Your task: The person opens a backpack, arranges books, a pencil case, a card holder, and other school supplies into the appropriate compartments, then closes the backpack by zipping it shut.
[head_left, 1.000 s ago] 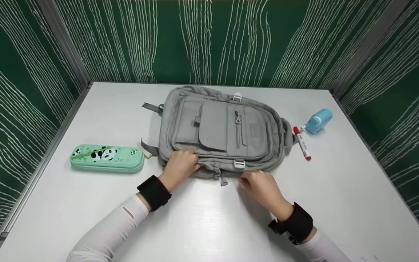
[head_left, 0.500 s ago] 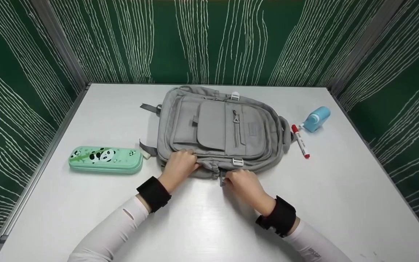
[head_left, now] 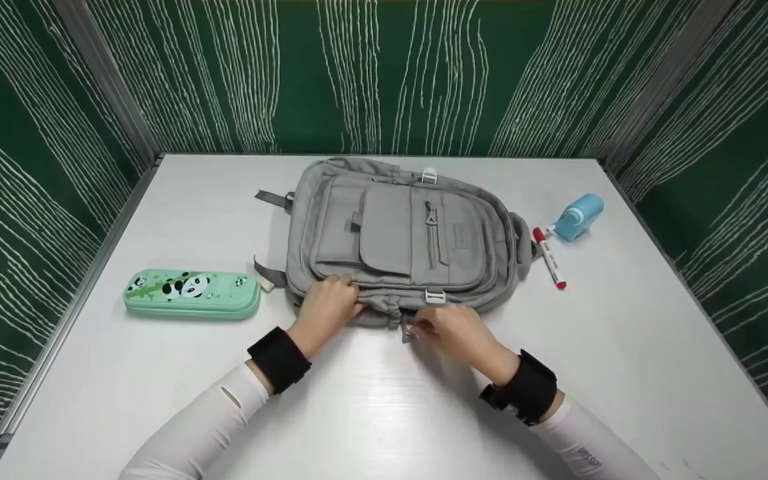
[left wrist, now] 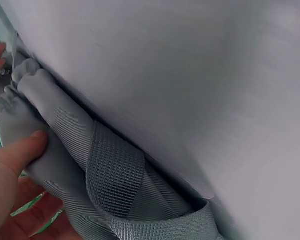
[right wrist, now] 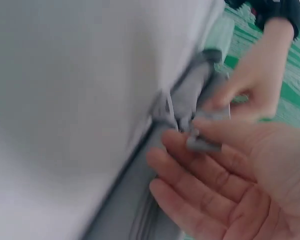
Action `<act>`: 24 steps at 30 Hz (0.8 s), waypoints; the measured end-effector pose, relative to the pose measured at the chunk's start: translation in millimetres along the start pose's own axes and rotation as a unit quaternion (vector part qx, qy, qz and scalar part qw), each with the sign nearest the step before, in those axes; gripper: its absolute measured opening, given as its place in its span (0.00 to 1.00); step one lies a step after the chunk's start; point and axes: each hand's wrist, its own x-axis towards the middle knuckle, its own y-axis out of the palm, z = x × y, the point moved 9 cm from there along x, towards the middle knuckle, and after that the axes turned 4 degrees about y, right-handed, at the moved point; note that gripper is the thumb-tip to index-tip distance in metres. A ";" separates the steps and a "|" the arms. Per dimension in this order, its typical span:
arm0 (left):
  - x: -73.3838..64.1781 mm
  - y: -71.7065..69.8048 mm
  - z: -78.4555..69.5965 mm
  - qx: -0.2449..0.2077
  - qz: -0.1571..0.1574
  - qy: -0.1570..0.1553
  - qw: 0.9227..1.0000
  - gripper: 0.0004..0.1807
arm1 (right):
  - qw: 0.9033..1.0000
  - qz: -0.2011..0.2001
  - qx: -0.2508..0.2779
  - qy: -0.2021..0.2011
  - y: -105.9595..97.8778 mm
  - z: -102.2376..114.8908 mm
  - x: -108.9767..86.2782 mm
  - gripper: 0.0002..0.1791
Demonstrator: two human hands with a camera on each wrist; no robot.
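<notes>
Grey fabric is spread across the white table (head_left: 371, 413), where the backpack (head_left: 389, 230) is laid flat, its flap pocket turned up and its top handle pointed right. The gathered side pocket (left wrist: 25, 120) along its near edge is gripped by the left hand (head_left: 326, 307), the thumb pressed on the cloth and the other fingers tucked behind. A looped webbing strap (left wrist: 115, 172) is seen beside that grip. By the right hand (head_left: 454, 330), a small grey tab (right wrist: 204, 145) is pinched between thumb and index finger, the remaining fingers being held loosely bent; what the tab belongs to cannot be told. A green panda pencil case (head_left: 191, 295) is placed left of the backpack. Just beyond the handle end, a red-capped marker (head_left: 549, 259) is set down, with a light-blue pump bottle (head_left: 579, 217) tipped over near it.
</notes>
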 end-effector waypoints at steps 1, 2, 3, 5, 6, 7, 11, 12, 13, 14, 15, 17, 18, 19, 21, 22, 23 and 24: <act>-1.0 -0.3 0.1 -0.006 0.004 -0.002 1.000 0.15 | 1.000 0.002 0.014 0.004 -3.7 -3.8 -0.1 0.06; -1.9 -0.1 0.4 -0.011 0.012 -0.004 1.000 0.15 | 1.000 0.000 0.027 0.009 -7.9 -8.4 0.0 0.07; -2.8 0.2 0.5 -0.016 0.021 -0.007 1.000 0.16 | 0.999 -0.007 0.037 0.011 -13.1 -12.7 0.6 0.09; -4.2 1.1 0.5 -0.025 0.040 -0.011 0.999 0.18 | 0.998 -0.028 0.050 0.019 -24.9 -24.0 2.3 0.11; -4.7 1.4 0.3 -0.028 0.048 -0.013 0.998 0.19 | 0.998 -0.040 0.050 0.026 -30.6 -31.4 3.4 0.12; -5.3 1.7 -0.1 -0.030 0.055 -0.014 0.998 0.20 | 0.997 -0.053 0.047 0.032 -36.5 -39.5 4.6 0.12; -6.3 1.5 -2.0 -0.033 0.063 -0.016 0.997 0.21 | 0.996 -0.066 0.021 0.059 -49.3 -79.9 9.7 0.10; -6.5 1.4 -2.4 -0.031 0.061 -0.016 0.998 0.21 | 0.996 -0.058 0.012 0.063 -49.3 -90.3 11.0 0.14; -6.6 0.9 -2.9 -0.027 0.058 -0.017 0.998 0.21 | 0.997 -0.046 0.005 0.067 -48.6 -99.9 11.8 0.18; -6.7 0.1 -3.3 -0.023 0.054 -0.018 0.998 0.21 | 0.997 -0.033 -0.004 0.071 -46.7 -109.1 12.1 0.21; -6.7 -0.1 -3.5 -0.019 0.051 -0.018 0.998 0.21 | 0.997 -0.018 -0.010 0.074 -44.3 -117.1 12.2 0.24; -7.1 -0.5 -4.3 -0.011 0.050 -0.021 0.998 0.21 | 0.997 0.009 -0.017 0.080 -38.5 -130.2 11.6 0.29; -7.3 -0.8 -4.6 -0.010 0.049 -0.023 0.998 0.21 | 0.996 0.022 -0.017 0.081 -35.5 -134.9 11.4 0.30; -7.3 -0.9 -4.8 -0.008 0.050 -0.026 0.998 0.21 | 0.996 0.033 -0.015 0.082 -32.8 -138.4 10.8 0.30; -7.4 -0.4 -4.9 -0.008 0.058 -0.032 0.998 0.21 | 0.995 0.052 -0.004 0.082 -28.1 -141.7 10.6 0.32; -7.0 -0.4 -5.3 -0.005 0.063 -0.034 0.997 0.21 | 0.995 0.059 0.001 0.080 -26.9 -142.2 10.7 0.33; -6.3 -0.3 -5.6 -0.003 0.064 -0.035 0.997 0.21 | 0.995 0.064 0.003 0.078 -26.3 -141.9 10.9 0.33; -5.2 -0.7 -6.2 0.002 0.065 -0.036 0.997 0.21 | 0.995 0.068 0.003 0.078 -26.1 -141.5 11.0 0.34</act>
